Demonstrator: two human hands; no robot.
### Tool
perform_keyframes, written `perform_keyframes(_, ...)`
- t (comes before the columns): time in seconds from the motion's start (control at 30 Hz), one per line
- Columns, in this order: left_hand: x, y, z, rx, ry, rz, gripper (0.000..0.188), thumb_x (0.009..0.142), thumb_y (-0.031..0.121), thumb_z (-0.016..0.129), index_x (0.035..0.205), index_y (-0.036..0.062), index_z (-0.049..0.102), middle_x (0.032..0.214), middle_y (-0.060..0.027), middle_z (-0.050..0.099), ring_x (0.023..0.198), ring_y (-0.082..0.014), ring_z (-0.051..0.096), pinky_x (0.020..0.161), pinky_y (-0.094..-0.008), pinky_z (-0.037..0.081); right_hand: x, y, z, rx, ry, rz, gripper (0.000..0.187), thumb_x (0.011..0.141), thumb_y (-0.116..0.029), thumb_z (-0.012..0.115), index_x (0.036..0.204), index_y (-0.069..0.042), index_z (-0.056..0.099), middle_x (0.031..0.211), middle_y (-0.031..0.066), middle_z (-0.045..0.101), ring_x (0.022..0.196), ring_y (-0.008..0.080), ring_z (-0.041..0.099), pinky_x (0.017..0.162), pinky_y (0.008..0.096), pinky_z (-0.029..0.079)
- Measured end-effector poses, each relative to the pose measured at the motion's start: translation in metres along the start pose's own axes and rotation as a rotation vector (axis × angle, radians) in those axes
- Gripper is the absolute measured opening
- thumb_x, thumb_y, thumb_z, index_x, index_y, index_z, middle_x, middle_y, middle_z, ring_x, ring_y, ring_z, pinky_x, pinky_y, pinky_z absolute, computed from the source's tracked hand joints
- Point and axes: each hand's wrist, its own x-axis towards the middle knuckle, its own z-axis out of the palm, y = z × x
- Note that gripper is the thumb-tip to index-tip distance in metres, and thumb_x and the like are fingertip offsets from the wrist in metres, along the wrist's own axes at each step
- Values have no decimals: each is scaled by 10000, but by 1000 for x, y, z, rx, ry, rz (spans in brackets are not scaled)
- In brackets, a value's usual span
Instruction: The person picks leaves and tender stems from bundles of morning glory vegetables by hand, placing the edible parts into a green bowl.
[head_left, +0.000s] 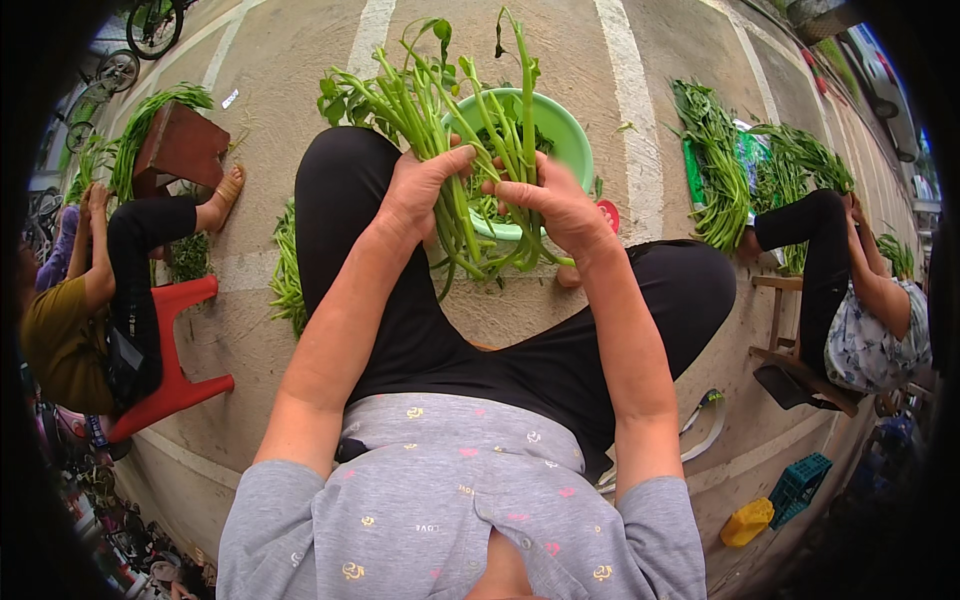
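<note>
Over on the left, a person sits by a red stool [170, 350] with green stalks lying near a wooden stool [180, 145]. Next, between the knees, the left hand [420, 190] is wrapped tight around a bunch of long green stems [455, 110], low down near the cut ends. The right hand [555, 205] pinches a few of those stems beside it. A good way seems to be: keep the left grip snug so the bunch stays together, and pull only one stem at a time. Behind the bunch sits a green bowl [560, 125] on the ground. Far right, more greens [715, 170] lie by another seated person.
</note>
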Motion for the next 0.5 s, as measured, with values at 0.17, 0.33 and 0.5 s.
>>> perform_keyframes(0.17,2,-2,-2,47,39,32,257,753,93,699,954,45,544,737,-21,549,632,-108,517,557,-240,437,1,-2,-3,25,70,-57,362,763,-101,674,1076,-15,514,938,48,595,789,97,567,678,221,460)
perform_keyframes(0.33,-6,2,5,221,-73,62,270,746,97,700,959,27,549,763,-10,550,664,-93,514,608,-226,424,1,-4,-12,36,134,-73,403,762,-77,684,1108,-12,490,914,43,590,708,87,554,633,195,462)
perform_keyframes(0.5,-9,0,7,313,-143,70,305,724,110,709,971,20,554,822,-8,565,723,-81,513,669,-220,417,1,-4,-15,41,126,-97,399,756,-79,688,1098,-5,497,917,44,590,726,88,557,645,203,466)
